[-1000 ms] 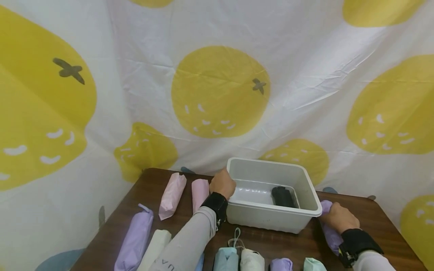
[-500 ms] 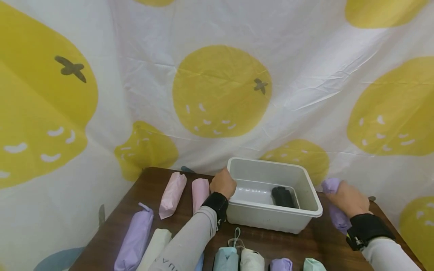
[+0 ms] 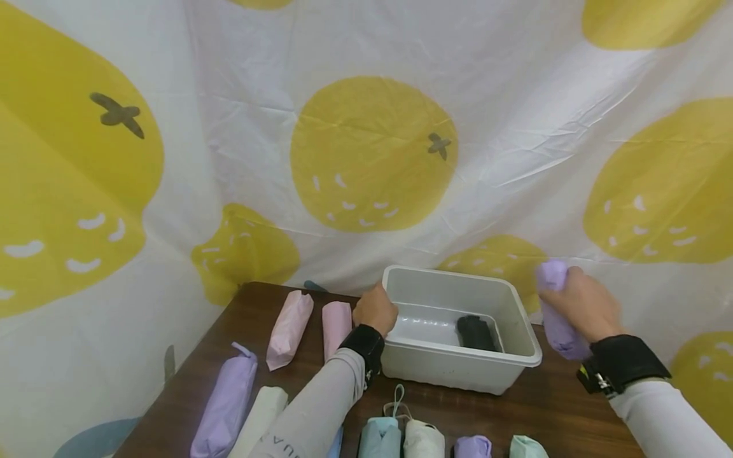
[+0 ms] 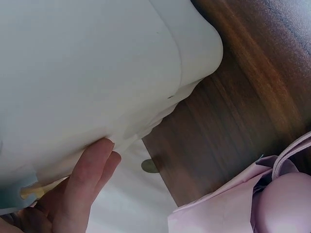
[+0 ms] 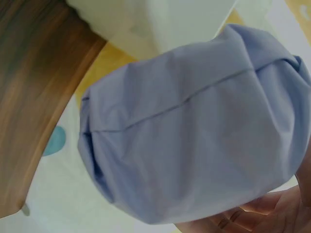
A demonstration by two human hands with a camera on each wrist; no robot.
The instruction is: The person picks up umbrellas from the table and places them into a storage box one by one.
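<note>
Curled at the left rim, the left hand (image 3: 375, 310) would do best to brace the pale grey rectangular plastic bin (image 3: 446, 370) without tipping it; a short black cloth-like roll (image 3: 476, 333) lies inside, towards the right. Beyond the bin, the lilac cylindrical fabric bundle (image 3: 560, 332) wants a firm, gentle grip (such cloth may slip): the right hand (image 3: 593, 305) holds it raised, forearm reaching from lower right.

White cloth (image 3: 240, 152) printed with yellow fruit (image 3: 375, 172) fills the upper frame, shiny at upper right. A brown table (image 3: 572, 413) spans the lower middle.
</note>
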